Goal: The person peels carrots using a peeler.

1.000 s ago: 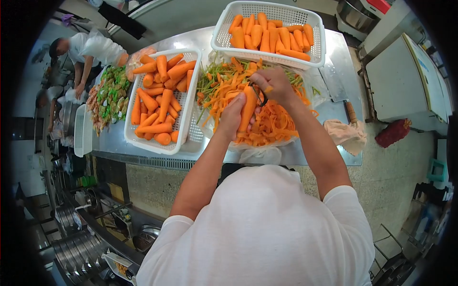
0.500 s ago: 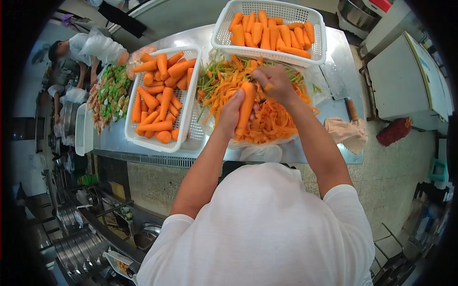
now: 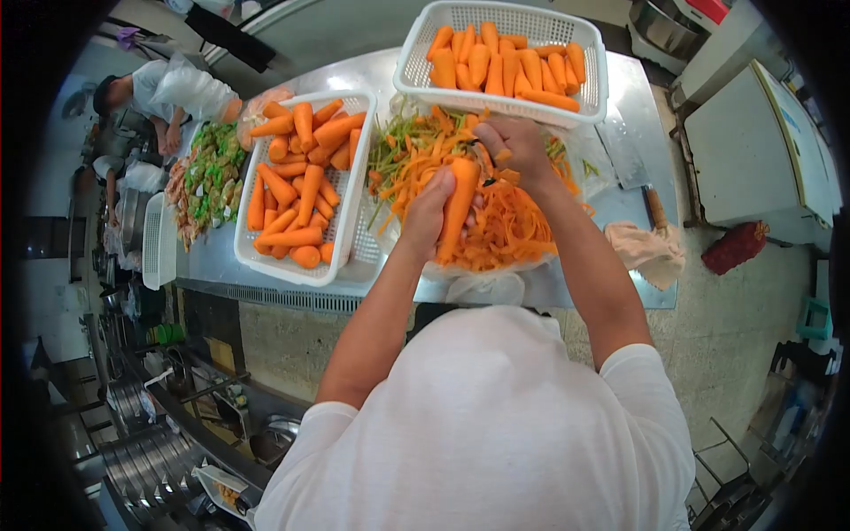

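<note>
Closed round a carrot [image 3: 458,203], my left hand [image 3: 428,215] holds it upright above a heap of orange peelings [image 3: 509,232]. My right hand [image 3: 518,149] is closed on a dark peeler [image 3: 483,162], just right of the carrot's top; a strip of peel hangs by it. Green stalk trimmings [image 3: 400,142] lie behind the peelings. To the left stands a white basket [image 3: 249,232] of carrots. Another white basket [image 3: 598,88] with carrots is at the back.
A cleaver [image 3: 623,157] and a crumpled cloth [image 3: 649,252] lie on the metal table [image 3: 372,71] at the right. Green and pink wrapped items [image 3: 208,173] are heaped at the left. Beyond them a co-worker [image 3: 146,93] bends over, with another person partly visible nearby.
My right hand and the peeler have shifted slightly away from the carrot, to the right. The carrot stays in my left hand. The co-worker's arms have moved.
</note>
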Available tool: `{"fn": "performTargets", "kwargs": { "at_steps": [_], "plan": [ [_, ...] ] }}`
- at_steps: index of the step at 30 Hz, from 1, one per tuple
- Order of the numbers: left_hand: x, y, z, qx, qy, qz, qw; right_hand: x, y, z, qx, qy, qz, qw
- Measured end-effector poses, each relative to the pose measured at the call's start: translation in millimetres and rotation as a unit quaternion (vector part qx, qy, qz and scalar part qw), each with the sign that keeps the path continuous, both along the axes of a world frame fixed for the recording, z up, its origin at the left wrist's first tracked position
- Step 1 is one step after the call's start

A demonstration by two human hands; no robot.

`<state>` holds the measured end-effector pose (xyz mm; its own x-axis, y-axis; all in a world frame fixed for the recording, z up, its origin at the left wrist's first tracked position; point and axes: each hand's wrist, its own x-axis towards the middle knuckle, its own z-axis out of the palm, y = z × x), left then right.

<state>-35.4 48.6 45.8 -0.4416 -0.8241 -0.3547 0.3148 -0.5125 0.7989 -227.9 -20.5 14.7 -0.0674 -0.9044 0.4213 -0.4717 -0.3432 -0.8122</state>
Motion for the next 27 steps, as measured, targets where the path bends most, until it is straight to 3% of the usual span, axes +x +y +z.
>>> {"fn": "performTargets", "kwargs": {
  "at_steps": [2,3,6,8,10,11,15,17,18,20,24,25,26,27],
  "plan": [
    [4,-8,-14,0.0,0.019,-0.029,0.999,0,-3,1,-0.104,0.092,0.106,0.985],
    [3,-9,-13,-0.002,0.02,-0.034,0.999,-3,-1,-1,0.001,-0.003,0.093,0.996],
    [5,-10,-8,0.031,0.038,-0.039,0.998,-6,-7,2,-0.036,-0.008,-0.002,0.999],
    [1,-1,-2,-0.043,-0.037,-0.009,0.998,2,6,5,0.005,0.002,0.018,1.0],
    [4,-6,-11,-0.028,0.007,-0.022,0.999,3,0,4,-0.155,0.052,0.109,0.98],
    [6,-9,-14,-0.015,0.049,-0.032,0.998,-5,0,-2,-0.001,-0.007,0.079,0.997],
    [3,-7,-9,0.018,0.04,-0.009,0.999,-7,3,10,0.049,0.012,0.011,0.999],
    [8,-13,-27,0.062,0.075,-0.037,0.995,-2,13,23,-0.077,0.126,0.126,0.981],
    [10,-17,-29,0.056,0.077,-0.041,0.995,-8,7,17,-0.082,0.13,0.122,0.981],
    [18,-17,-30,0.067,0.225,-0.112,0.966,-18,-6,-11,0.031,0.086,-0.024,0.995],
    [17,-14,-15,0.058,0.281,-0.116,0.951,-31,2,-29,0.041,0.017,-0.084,0.995],
    [12,-19,-13,0.013,0.097,-0.078,0.992,-34,4,-29,0.086,0.053,-0.077,0.992],
    [9,-27,-12,-0.033,-0.091,-0.036,0.995,-37,4,-27,0.127,0.089,-0.07,0.985],
    [8,-39,-14,-0.034,-0.09,-0.032,0.995,-38,3,-30,0.125,0.09,-0.066,0.986]
  ]
}}
